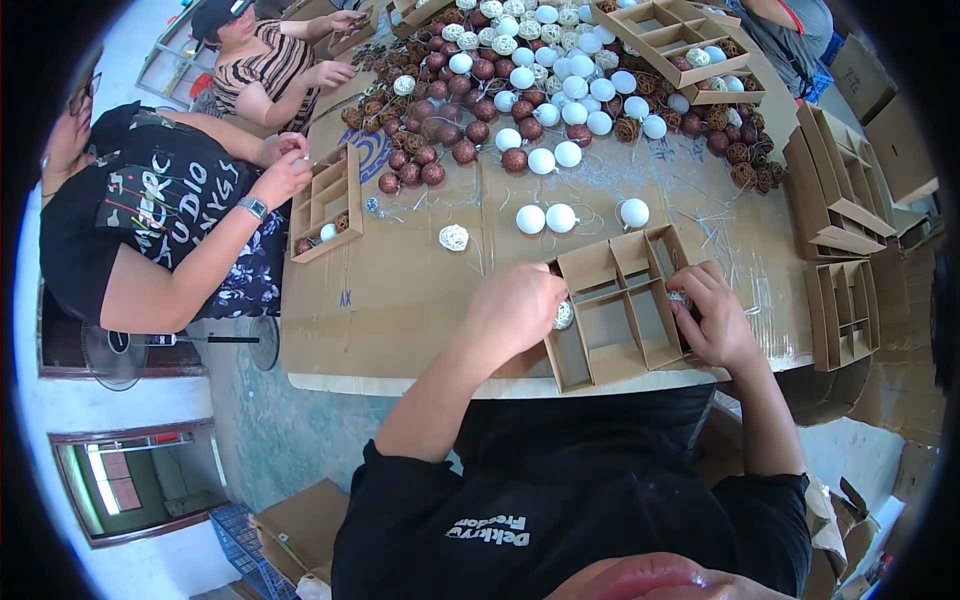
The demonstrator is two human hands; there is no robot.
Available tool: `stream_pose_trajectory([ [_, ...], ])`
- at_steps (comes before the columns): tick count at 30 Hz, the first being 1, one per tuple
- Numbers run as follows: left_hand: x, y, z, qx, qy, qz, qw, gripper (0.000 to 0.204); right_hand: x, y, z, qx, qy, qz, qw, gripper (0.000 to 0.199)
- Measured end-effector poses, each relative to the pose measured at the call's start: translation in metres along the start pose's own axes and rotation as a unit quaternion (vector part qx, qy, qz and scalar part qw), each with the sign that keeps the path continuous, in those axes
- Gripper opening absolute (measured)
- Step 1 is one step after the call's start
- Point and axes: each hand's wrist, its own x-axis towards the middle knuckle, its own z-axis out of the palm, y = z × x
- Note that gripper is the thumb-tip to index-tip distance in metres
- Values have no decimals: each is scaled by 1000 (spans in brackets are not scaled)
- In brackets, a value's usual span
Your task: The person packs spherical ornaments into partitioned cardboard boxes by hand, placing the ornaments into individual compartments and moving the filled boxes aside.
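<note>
A divided cardboard box (637, 281) lies tilted at the table's near edge, its visible compartments mostly bare. My left hand (522, 305) is closed at the box's left side, with a white woven ball (563, 315) under its fingertips at the left compartment. At the opposite side, my right hand (714, 318) curls over the right rim. Its fingers pinch a small pale ball (680, 298), largely covered by them. Just beyond the box are smooth white balls (561, 218) with thin strings. Another white woven ball (453, 237) rests to the left.
A large heap of brown glitter balls (464, 151), white balls and brown woven balls covers the far table. Divided boxes (845, 310) are stacked at right. A co-worker in black handles another divided box (330, 205) at left; a striped-shirted person (262, 70) sits beyond.
</note>
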Motion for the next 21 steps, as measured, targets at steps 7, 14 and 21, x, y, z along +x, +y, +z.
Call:
stream_pose_trajectory([
  [7,-11,13,11,58,20,83,995,31,-4,3,5,2,11,-2,1000,25],
  [14,-25,6,5,52,-33,97,993,56,-2,4,2,5,0,-1,1000,25],
  [21,-29,6,14,35,25,77,996,42,-4,4,6,1,11,-2,1000,25],
])
